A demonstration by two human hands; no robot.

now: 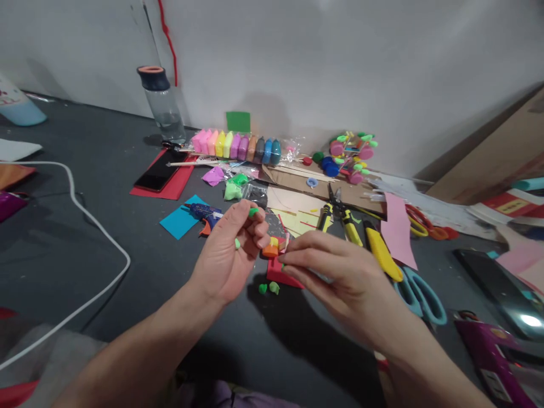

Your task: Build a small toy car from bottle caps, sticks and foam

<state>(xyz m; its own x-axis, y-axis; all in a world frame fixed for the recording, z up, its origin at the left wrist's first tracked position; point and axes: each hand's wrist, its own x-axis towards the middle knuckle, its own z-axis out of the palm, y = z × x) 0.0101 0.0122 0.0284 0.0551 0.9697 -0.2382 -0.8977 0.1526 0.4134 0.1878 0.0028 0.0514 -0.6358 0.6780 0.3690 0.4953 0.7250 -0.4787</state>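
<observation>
My left hand [232,249] is closed, palm up, with a small lump of green modelling clay [254,212] pinched between thumb and forefinger. A lighter green bit of clay [237,243] rests against its palm. My right hand [331,263] is closed in a pinch just to the right. A speck of green shows at its fingertips, too small to name. Between the hands lies an orange and yellow piece [270,248], beside a red block [278,275] partly covered by my right fingers. Two green clay lumps [267,288] lie on the dark table [255,351] below.
Wrapped clay packs [238,146] line the back beside a water bottle [164,107]. A glue gun [206,214] lies left. Pliers [340,212], a yellow-handled cutter [382,252] and scissors [425,297] lie right. A white cable [102,226] crosses the left side.
</observation>
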